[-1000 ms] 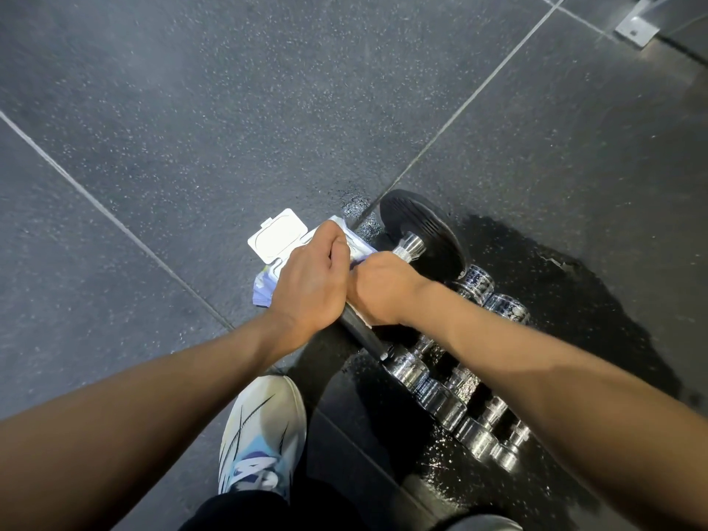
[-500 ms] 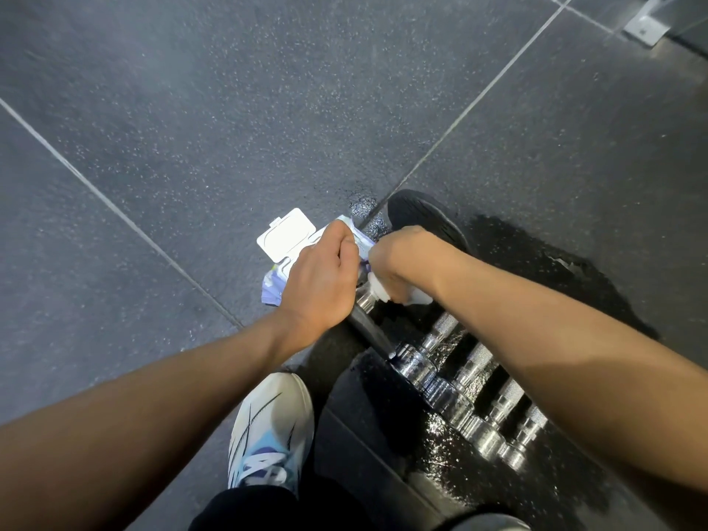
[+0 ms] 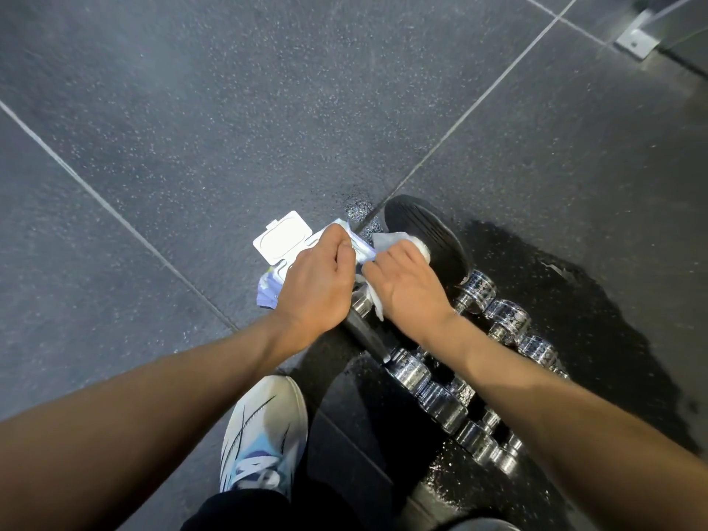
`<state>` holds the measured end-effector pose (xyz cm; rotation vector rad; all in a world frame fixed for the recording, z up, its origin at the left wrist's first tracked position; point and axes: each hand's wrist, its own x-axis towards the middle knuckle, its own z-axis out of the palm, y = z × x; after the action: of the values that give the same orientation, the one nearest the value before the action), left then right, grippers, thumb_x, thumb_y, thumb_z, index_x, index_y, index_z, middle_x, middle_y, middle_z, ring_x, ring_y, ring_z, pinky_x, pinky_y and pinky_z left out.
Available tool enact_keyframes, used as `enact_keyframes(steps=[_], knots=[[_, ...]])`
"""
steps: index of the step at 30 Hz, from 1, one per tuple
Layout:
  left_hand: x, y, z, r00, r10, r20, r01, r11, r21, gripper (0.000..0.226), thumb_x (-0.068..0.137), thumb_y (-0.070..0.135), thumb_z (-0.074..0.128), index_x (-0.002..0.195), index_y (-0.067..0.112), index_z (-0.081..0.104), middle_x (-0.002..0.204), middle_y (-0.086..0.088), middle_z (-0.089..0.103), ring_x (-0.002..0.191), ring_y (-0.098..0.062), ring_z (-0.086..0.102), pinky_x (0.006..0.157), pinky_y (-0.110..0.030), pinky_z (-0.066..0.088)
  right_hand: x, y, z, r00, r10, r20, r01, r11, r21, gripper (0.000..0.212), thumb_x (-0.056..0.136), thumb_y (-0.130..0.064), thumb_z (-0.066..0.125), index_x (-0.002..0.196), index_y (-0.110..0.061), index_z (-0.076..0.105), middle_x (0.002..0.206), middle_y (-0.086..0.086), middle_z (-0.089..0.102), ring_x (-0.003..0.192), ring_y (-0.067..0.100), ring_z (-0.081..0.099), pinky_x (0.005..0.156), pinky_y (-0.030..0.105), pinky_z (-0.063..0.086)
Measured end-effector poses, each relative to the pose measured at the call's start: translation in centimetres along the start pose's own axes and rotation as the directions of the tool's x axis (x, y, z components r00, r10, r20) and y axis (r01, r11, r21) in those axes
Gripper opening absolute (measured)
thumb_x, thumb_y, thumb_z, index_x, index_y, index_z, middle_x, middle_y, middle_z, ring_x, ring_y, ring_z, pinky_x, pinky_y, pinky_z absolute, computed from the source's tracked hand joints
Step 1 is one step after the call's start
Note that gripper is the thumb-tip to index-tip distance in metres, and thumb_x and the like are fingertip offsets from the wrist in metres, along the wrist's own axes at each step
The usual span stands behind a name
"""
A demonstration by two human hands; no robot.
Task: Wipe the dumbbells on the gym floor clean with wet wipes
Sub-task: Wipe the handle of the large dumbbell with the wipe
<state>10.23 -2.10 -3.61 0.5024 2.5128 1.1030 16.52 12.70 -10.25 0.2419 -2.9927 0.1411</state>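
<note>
A large dumbbell with black round ends (image 3: 425,235) lies on the dark gym floor, its near end (image 3: 366,331) partly under my hands. My right hand (image 3: 406,289) presses a white wet wipe (image 3: 398,239) around the dumbbell's handle, close to the far black end. My left hand (image 3: 318,289) rests closed over the handle's near part, beside the right hand. Behind it lies the wet wipes pack (image 3: 285,243) with its white lid flipped open. Several small chrome dumbbells (image 3: 502,312) lie in a row to the right, half hidden by my right forearm.
The floor under the dumbbells is wet and glossy (image 3: 597,300). My white and blue shoe (image 3: 264,435) stands just below my left hand. A metal bracket (image 3: 636,40) sits at the top right corner. Pale seams cross the dark floor tiles.
My right hand slid the wipe along the handle toward the far black end, then back a little. My left hand stayed on the near part of the handle.
</note>
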Motion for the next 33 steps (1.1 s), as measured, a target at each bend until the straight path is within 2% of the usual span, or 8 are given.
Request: enact_keyframes(steps=[7,13,15,17,19,22,28,33], knots=[[0.1,-0.1,0.1,1.0,-0.019,-0.006,0.019,1.0,0.005,0.024,0.109,0.025,0.036,0.09,0.016,0.047,0.073,0.004,0.052,0.08,-0.03,0.051,0.079,-0.052,0.045,-0.6,-2.2,0.2,0.982,-0.174,-0.072,0.181,0.978,0.107,0.017,0.09,-0.003,0.048,0.099,-0.009,0.061,0.082,0.006,0.057,0.078,0.026,0.052,0.083,0.04,0.041],[0.0,0.0,0.0,1.0,-0.014,0.007,0.014,1.0,0.002,0.025,0.109,0.027,0.035,0.091,0.015,0.047,0.072,0.004,0.051,0.08,-0.032,0.051,0.08,-0.053,0.045,2.5,-1.6,-2.1,0.931,-0.333,0.148,0.323,0.942,0.085,0.03,0.051,0.005,0.082,0.072,-0.006,0.063,0.056,0.006,0.057,0.046,0.026,0.056,0.051,0.031,0.041],[0.0,0.0,0.0,1.0,-0.019,0.01,0.019,1.0,0.002,0.024,0.108,0.027,0.035,0.09,0.016,0.046,0.072,0.004,0.051,0.08,-0.03,0.05,0.08,-0.052,0.045,4.5,-1.8,-4.3,0.799,-0.3,0.521,0.308,0.948,0.074,0.019,0.071,-0.003,0.074,0.083,-0.009,0.061,0.066,0.005,0.059,0.063,0.028,0.06,0.059,0.03,0.04],[0.0,0.1,0.0,1.0,-0.017,0.008,0.017,1.0,0.004,0.024,0.107,0.03,0.033,0.089,0.018,0.046,0.071,0.004,0.051,0.078,-0.028,0.05,0.08,-0.052,0.045,6.4,-1.9,-5.9,0.528,-0.125,0.84,0.231,0.973,-0.001,0.022,0.081,-0.01,0.07,0.079,-0.015,0.049,0.074,0.001,0.058,0.078,0.023,0.057,0.075,0.03,0.049],[-0.1,0.2,-0.1,1.0,-0.026,0.005,0.026,1.0,0.002,0.024,0.107,0.028,0.034,0.089,0.019,0.045,0.071,0.004,0.051,0.077,-0.028,0.05,0.079,-0.052,0.045,8.3,-1.9,-6.4,0.335,-0.044,0.941,0.182,0.983,-0.019,0.03,0.082,-0.019,0.072,0.072,-0.02,0.044,0.078,-0.002,0.066,0.074,0.019,0.061,0.083,0.036,0.055],[-0.2,0.4,-0.2,0.999,-0.052,0.007,0.052,0.999,-0.006,0.023,0.109,0.025,0.035,0.09,0.017,0.046,0.07,0.003,0.051,0.076,-0.025,0.05,0.079,-0.05,0.044,9.6,-0.9,-6.2,0.24,0.072,0.968,0.117,0.988,-0.102,0.026,0.079,-0.036,0.079,0.095,-0.019,0.068,0.092,-0.005,0.069,0.072,0.015,0.062,0.063,0.032,0.05],[0.1,0.0,-0.2,0.999,-0.04,-0.001,0.04,0.999,-0.011,0.024,0.109,0.025,0.036,0.089,0.017,0.046,0.069,0.003,0.05,0.076,-0.029,0.05,0.078,-0.054,0.045,7.9,0.6,-6.1,0.413,0.081,0.907,0.061,0.991,-0.116,0.016,0.084,-0.02,0.071,0.083,-0.017,0.056,0.077,-0.001,0.059,0.078,0.023,0.059,0.077,0.034,0.048],[0.0,0.0,-0.1,0.999,-0.039,0.0,0.039,0.999,-0.025,0.025,0.109,0.026,0.036,0.09,0.016,0.048,0.071,0.002,0.053,0.078,-0.029,0.052,0.077,-0.053,0.046,4.4,1.5,-3.7,0.743,0.01,0.669,0.134,0.977,-0.164,0.018,0.098,-0.023,0.053,0.113,-0.028,0.061,0.107,-0.004,0.068,0.112,0.022,0.059,0.1,0.034,0.033]])
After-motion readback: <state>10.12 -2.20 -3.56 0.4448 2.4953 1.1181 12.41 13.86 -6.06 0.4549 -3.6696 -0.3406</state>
